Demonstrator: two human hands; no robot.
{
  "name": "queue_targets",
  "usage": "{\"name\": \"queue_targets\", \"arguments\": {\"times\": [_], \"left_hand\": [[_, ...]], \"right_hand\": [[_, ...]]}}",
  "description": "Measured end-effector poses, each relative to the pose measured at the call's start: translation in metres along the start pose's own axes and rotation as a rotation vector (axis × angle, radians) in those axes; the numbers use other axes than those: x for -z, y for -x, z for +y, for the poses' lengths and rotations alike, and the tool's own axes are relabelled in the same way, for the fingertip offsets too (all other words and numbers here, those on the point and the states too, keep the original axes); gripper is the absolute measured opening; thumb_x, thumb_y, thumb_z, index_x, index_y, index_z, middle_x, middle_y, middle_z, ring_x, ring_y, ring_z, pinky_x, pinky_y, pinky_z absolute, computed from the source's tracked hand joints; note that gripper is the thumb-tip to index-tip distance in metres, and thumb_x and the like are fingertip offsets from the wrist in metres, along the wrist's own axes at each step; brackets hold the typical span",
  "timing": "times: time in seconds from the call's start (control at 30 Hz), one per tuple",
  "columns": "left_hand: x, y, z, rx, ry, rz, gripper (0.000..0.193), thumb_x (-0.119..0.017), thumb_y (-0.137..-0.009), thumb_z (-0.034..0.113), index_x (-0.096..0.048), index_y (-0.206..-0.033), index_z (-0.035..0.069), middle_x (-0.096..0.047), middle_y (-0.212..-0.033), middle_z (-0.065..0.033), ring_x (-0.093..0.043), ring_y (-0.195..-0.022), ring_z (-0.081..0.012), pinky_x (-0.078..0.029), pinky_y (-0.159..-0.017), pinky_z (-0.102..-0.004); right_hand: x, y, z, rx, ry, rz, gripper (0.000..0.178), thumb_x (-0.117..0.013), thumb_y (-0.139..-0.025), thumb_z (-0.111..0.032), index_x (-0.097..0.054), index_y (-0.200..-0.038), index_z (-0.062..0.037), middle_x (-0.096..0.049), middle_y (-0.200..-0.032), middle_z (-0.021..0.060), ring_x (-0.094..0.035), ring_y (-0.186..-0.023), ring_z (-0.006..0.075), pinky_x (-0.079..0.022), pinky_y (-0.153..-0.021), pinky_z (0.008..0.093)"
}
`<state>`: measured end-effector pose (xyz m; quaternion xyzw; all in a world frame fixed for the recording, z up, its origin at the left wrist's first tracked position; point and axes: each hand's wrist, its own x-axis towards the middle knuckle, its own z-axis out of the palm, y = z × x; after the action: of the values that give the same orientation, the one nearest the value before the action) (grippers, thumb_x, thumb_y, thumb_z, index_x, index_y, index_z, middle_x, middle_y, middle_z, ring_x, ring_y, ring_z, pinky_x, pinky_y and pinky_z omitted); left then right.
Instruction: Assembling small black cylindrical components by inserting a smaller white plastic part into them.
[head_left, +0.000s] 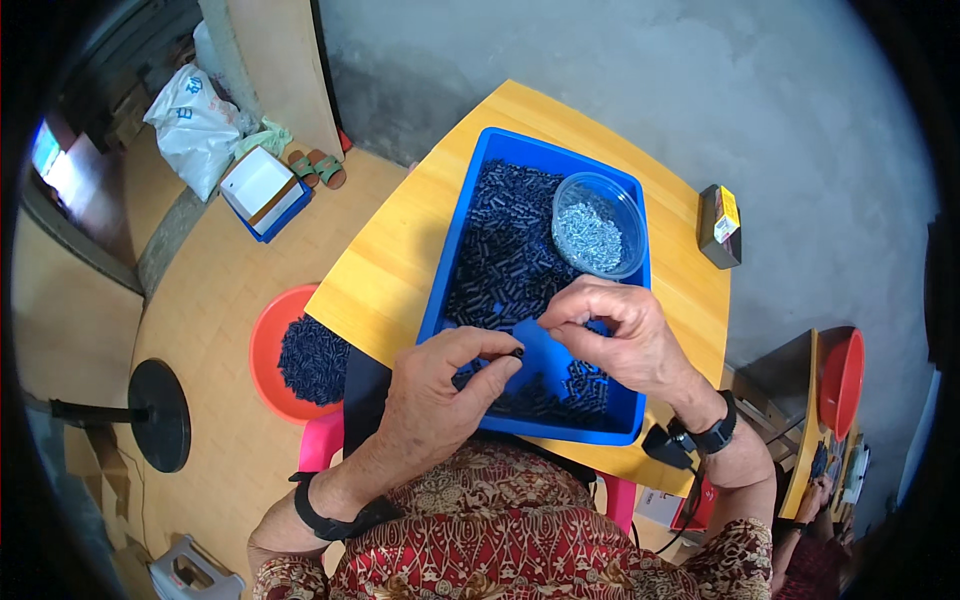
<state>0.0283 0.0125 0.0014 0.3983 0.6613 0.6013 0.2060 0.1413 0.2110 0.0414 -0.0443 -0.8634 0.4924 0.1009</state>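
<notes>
My left hand [435, 385] pinches a small black cylindrical piece [517, 353] between thumb and forefinger. Just right of it, the thumb and forefinger of my right hand [630, 335] are pressed together; whatever they hold is too small to make out. Both hands hover above the near half of a blue plastic tray [543, 360]. Many loose black cylindrical pieces [505, 235] lie in the tray, piled mostly on its far left side. In its far right corner sits a clear round tub [560, 240] of small shiny metal pieces [592, 238].
The tray stands on a yellow wooden table [380, 280]. On the floor to the left, a red basin [265, 365] contains more dark pieces. A dark box with a yellow pack [725, 215] lies at the table's right edge. Another person's hand [815, 498] shows at far right.
</notes>
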Motion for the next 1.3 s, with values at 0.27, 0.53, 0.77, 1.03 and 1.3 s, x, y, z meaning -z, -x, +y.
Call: {"name": "queue_targets", "arguments": {"times": [0.27,0.53,0.77,1.03,1.3], "left_hand": [[-0.006,-0.005,0.008,0.093,0.144,-0.115,0.016,-0.071,-0.091,0.009,-0.07,-0.105,0.0,-0.073,-0.094,-0.0088,-0.069,-0.086,-0.013,-0.052,-0.075,-0.0277],[-0.011,-0.006,0.01,0.155,0.212,-0.151,0.017,-0.073,-0.091,0.009,-0.071,-0.105,0.0,-0.072,-0.091,-0.0035,-0.064,-0.086,-0.0075,-0.051,-0.079,-0.0252],[-0.013,-0.002,0.004,0.153,0.231,-0.15,0.019,-0.074,-0.09,0.011,-0.07,-0.105,0.0,-0.072,-0.091,-0.0024,-0.062,-0.087,-0.0068,-0.05,-0.078,-0.0248],[-0.014,-0.001,0.001,0.166,0.212,-0.134,0.019,-0.075,-0.09,0.012,-0.071,-0.104,0.0,-0.072,-0.09,-0.002,-0.061,-0.085,-0.0063,-0.05,-0.077,-0.0246],[-0.015,-0.002,0.004,0.177,0.203,-0.138,0.019,-0.075,-0.09,0.013,-0.071,-0.103,-0.001,-0.071,-0.088,-0.0008,-0.06,-0.082,-0.0057,-0.048,-0.074,-0.0236]], "right_hand": [[-0.007,0.02,-0.001,-0.29,-0.715,0.096,0.012,-0.068,-0.093,-0.002,-0.072,-0.105,-0.0005,-0.071,-0.099,0.0062,-0.065,-0.085,0.0108,-0.053,-0.077,0.0252],[-0.016,0.026,0.006,-0.357,-1.005,0.087,0.017,-0.067,-0.096,-0.011,-0.07,-0.109,0.0001,-0.071,-0.099,0.0055,-0.065,-0.089,0.0112,-0.053,-0.081,0.0261],[-0.021,0.03,0.008,-0.35,-0.812,0.116,0.015,-0.067,-0.097,-0.011,-0.071,-0.107,-0.0012,-0.07,-0.099,0.0043,-0.063,-0.088,0.01,-0.051,-0.08,0.0258],[-0.024,0.03,0.0,-0.164,-0.348,0.149,0.008,-0.067,-0.095,-0.002,-0.071,-0.101,-0.0005,-0.065,-0.094,0.0014,-0.057,-0.083,0.0073,-0.047,-0.074,0.0238],[-0.028,0.03,-0.006,-0.096,-0.207,0.167,0.007,-0.068,-0.092,0.0,-0.071,-0.098,-0.0013,-0.064,-0.091,0.0039,-0.058,-0.082,0.0105,-0.047,-0.073,0.0255]]}}
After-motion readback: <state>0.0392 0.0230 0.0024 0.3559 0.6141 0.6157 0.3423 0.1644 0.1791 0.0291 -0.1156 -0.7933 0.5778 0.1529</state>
